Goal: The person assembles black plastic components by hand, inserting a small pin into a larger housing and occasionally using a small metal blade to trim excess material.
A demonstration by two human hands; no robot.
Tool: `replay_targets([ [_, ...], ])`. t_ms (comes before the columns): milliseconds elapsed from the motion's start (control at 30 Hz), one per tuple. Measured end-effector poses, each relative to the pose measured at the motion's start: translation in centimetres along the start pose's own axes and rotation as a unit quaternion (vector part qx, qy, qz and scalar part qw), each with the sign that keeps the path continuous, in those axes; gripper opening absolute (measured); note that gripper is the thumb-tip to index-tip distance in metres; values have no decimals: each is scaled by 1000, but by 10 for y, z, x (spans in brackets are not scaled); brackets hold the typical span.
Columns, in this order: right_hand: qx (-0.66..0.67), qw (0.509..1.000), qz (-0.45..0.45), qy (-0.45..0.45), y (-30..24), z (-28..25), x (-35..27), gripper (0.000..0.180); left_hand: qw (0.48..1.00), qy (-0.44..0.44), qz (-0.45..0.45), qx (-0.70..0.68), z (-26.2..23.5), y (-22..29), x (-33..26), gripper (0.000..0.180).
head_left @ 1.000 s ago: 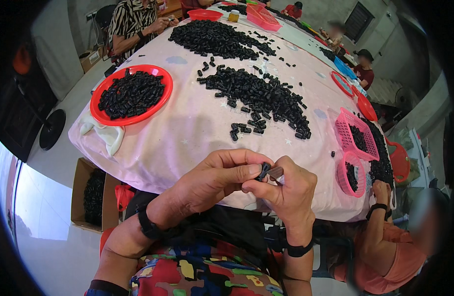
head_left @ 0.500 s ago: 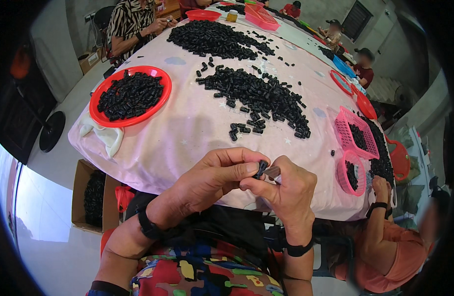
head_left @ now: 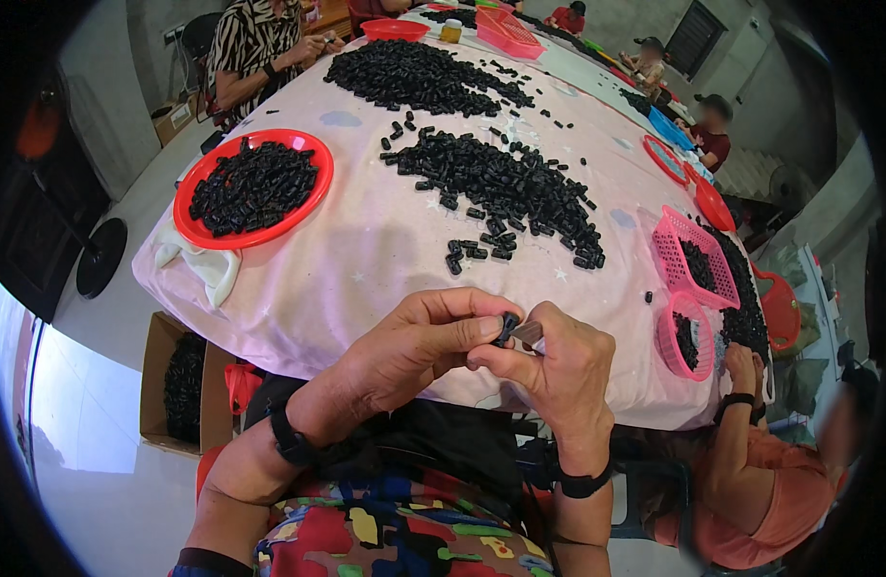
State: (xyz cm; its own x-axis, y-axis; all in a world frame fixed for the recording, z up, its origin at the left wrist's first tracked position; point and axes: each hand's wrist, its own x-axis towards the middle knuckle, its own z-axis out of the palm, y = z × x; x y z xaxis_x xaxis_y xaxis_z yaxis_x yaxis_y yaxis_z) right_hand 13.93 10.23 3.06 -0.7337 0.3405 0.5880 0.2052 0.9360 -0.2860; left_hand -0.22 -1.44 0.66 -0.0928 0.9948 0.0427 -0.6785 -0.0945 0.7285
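My left hand [head_left: 419, 338] pinches a small black plastic part [head_left: 506, 328] between thumb and fingertips, above the near edge of the table. Close against it, my right hand [head_left: 555, 361] is closed on a small flat grey blade [head_left: 529, 333], whose end meets the part; its handle is hidden in my fingers. Beyond my hands lies a loose pile of similar black parts [head_left: 496, 183], with a few strays at its near side. A larger pile [head_left: 405, 77] sits farther back. To the left, a red round tray [head_left: 321, 197] is heaped with the same parts.
Pink patterned cloth [head_left: 366, 269] covers the table. On the right stand a pink basket [head_left: 669, 260] and a round pink basket [head_left: 666, 337], both holding black parts. A co-worker [head_left: 760, 481] sits at the right. A cardboard box [head_left: 217, 385] of black parts is on the floor at left.
Both hands keep nearly the same place and grip. The black part and the blade have shifted very slightly to the left.
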Motion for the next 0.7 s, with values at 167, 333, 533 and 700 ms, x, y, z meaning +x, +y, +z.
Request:
replay_targets([
  [167, 12, 1000, 6, -15, 0, -1, 0, 59, 1000, 1, 1, 2, 1, 0, 0, 28],
  [333, 24, 1000, 2, -5, -4, 1, 1, 58, 1000, 15, -1, -6, -1, 1, 0, 28],
  [533, 15, 1000, 3, 3, 0, -1, 0, 59, 1000, -6, -2, 7, 3, 3, -1, 29],
  [700, 11, 1000, 1, -2, 0, 1, 0, 60, 1000, -1, -3, 6, 0, 0, 1, 30],
])
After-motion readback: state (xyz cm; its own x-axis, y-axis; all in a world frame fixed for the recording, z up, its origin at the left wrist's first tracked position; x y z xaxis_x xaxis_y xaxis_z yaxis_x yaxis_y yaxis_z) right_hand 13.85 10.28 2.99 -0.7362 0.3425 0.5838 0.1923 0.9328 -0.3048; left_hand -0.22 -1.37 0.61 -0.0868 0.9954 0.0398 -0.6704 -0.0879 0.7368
